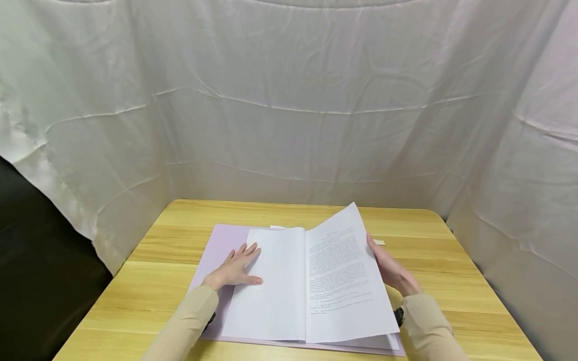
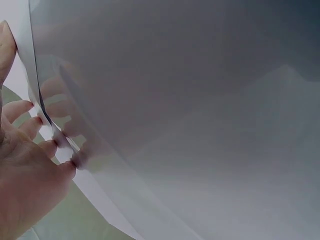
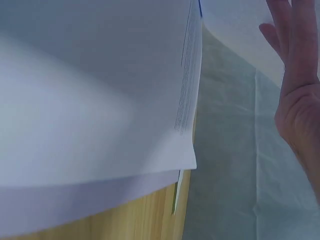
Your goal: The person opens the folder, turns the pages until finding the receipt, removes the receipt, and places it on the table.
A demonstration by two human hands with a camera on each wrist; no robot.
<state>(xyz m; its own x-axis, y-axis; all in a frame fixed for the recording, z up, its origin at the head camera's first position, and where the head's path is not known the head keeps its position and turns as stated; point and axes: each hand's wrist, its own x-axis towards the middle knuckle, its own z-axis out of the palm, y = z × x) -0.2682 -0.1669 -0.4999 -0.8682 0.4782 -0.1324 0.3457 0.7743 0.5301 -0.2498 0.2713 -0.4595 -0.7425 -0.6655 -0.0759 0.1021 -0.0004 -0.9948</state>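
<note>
A paper booklet lies spread on a lilac folder in the head view. Its left page is blank, and my left hand rests on that page with the fingers spread. The right page carries printed text and is raised, its upper corner standing up off the folder. Along its outer edge is my right hand, with fingertips partly hidden behind the sheet. In the right wrist view the fingers of that hand are straight. The left wrist view has the left fingertips at a paper edge.
The folder lies on a wooden table near its front edge. A small white piece shows beyond the right hand. White curtains hang behind and on both sides, and a dark area is at the left.
</note>
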